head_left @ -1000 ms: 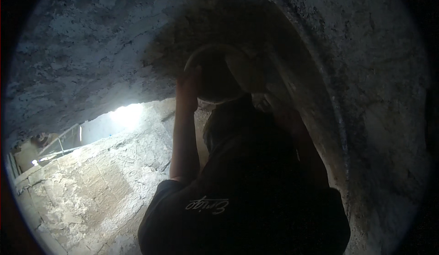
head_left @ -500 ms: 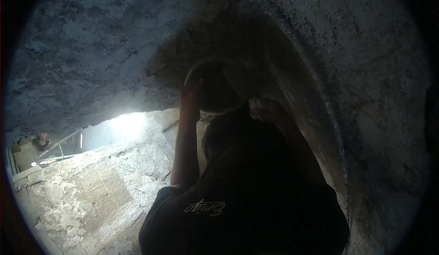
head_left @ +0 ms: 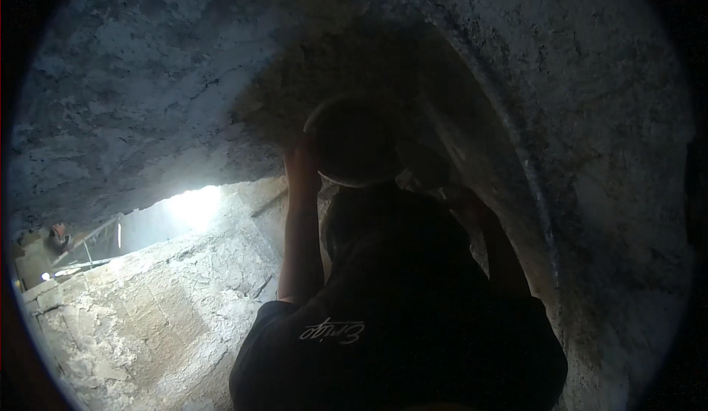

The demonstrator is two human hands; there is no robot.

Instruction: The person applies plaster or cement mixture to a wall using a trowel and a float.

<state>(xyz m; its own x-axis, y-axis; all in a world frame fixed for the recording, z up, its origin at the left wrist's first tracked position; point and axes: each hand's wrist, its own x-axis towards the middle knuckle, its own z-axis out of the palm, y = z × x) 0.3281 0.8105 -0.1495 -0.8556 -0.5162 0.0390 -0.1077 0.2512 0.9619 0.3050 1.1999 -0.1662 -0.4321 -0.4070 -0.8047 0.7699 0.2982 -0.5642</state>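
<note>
Head view looks along a dim, rough passage whose grey plastered ceiling (head_left: 147, 79) fills the whole upper part of the picture and curves down on the right into a wall (head_left: 612, 190) of the same coarse surface. A dark pipe or cable (head_left: 535, 190) runs down that right wall in a long bend. Below on the left stands a pale block wall (head_left: 140, 322) with crumbly mortar, and above it a bright opening (head_left: 188, 208) lets daylight in.

Next in size is another person in a dark shirt (head_left: 398, 330), seen from behind in the lower middle, with pale lettering across the shoulder. This person's arms are raised toward the ceiling. One bare arm (head_left: 301, 241) goes straight up on the left of the body, and its hand (head_left: 301, 161) touches the left edge of a round dark pan (head_left: 352, 142). The pan is held up high, close under the shadowed patch of ceiling, just above the person's head. The other hand (head_left: 446, 182) of this person is up on the right side near the pan, but it is too dark to tell how it grips.

The wearer's own left and right hands do not show anywhere in the picture, so the state of their fingers cannot be told.

Smallest, far off at the left rim, is a small reddish object (head_left: 57, 234) beside thin rails.
</note>
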